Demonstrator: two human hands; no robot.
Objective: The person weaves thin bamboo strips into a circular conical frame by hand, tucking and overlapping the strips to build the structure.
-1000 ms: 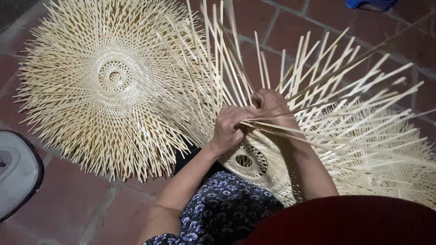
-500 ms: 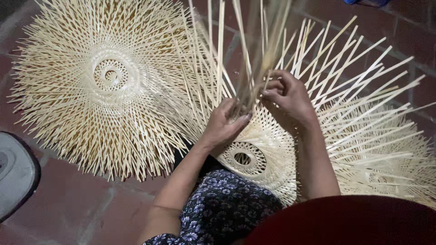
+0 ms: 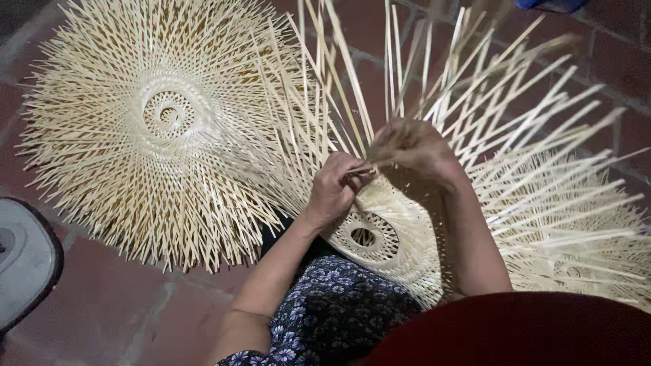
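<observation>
The left hand (image 3: 333,188) is curled closed, pinching thin bamboo strips (image 3: 352,74) against the half-woven bamboo piece (image 3: 380,230) on the person's lap. The right hand (image 3: 415,148), blurred, is closed around a bundle of those same strips just right of the left hand. Loose strips fan up and rightward from this piece. Left of it, a finished round woven mat (image 3: 156,129) lies flat on the red tiled floor (image 3: 102,305).

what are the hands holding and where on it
Both the left hand and right hand pinch bamboo strips of the woven piece at its weave edge; the exact grip is blurred.
</observation>
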